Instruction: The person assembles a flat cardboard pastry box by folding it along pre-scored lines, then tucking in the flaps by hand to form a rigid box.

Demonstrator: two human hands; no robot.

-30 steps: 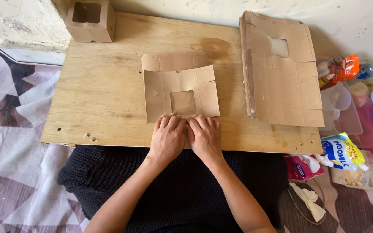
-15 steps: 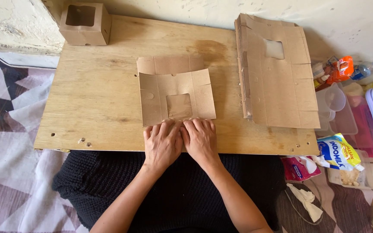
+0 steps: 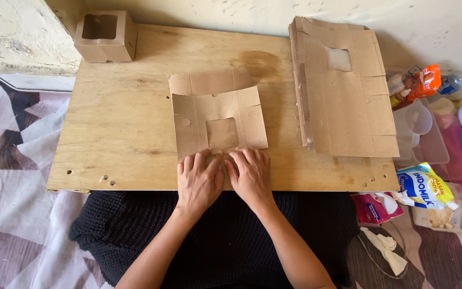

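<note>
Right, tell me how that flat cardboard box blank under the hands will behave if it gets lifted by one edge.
The flat box blank is thin creased card, so it would probably sag and bend along its fold lines. It looks light, and would likely slide easily on the smooth plywood board. The far flap already lifts slightly, so the panels may spring up once the left hand and right hand let go.

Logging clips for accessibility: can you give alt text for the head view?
Both hands, left and right, press flat on the near edge of a flat box blank on a wooden board. A stack of blanks lies right, a folded box far left.
</note>
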